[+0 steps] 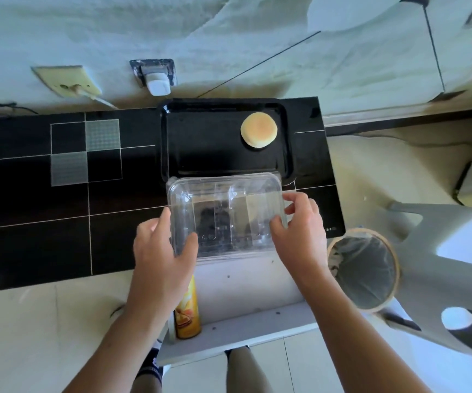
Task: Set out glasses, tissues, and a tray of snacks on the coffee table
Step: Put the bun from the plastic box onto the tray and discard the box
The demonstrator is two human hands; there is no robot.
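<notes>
1. We hold the clear plastic container (224,215) in both hands over the near edge of the black counter (30,222).
2. Our left hand (162,251) grips its left side, thumb curled onto the top; our right hand (300,231) pinches its right edge.
3. The black tray (169,143) lies just beyond the container, on the far side, its long axis running left to right, with one round bun (258,131) at its far right.
4. Both hands sit equally near it.
5. An orange snack can (188,310) stands below our left wrist.

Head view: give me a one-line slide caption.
Both hands, left and right, hold a clear clamshell beside a black tray with one bun.
</notes>
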